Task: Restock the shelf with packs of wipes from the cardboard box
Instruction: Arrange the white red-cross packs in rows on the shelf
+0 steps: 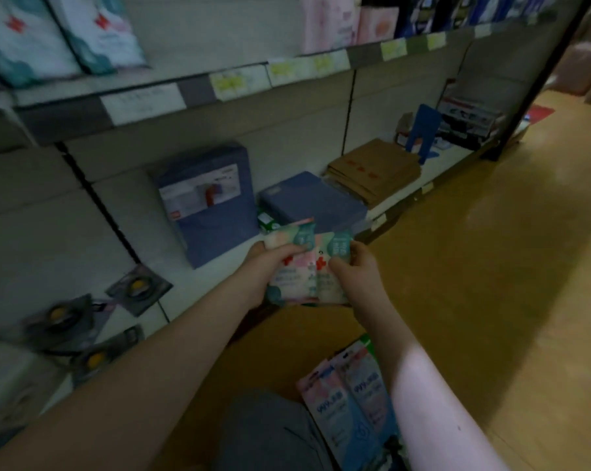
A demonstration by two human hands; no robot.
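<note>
Together, both hands hold two packs of wipes side by side: left hand curled round their 9 o'clock edge, right hand round the 3 o'clock edge. The packs hover at the bottom shelf's front edge, with a blue bundle at 11 o'clock. Pink-and-blue packs lie at 6 o'clock.

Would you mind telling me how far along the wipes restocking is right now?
Done: the lower shelf shows no such packs yet. In hand: the left hand and right hand grip two wipe packs side by side above the shelf's edge. Left: placing them, plus the pink-and-blue packs waiting below.
</note>
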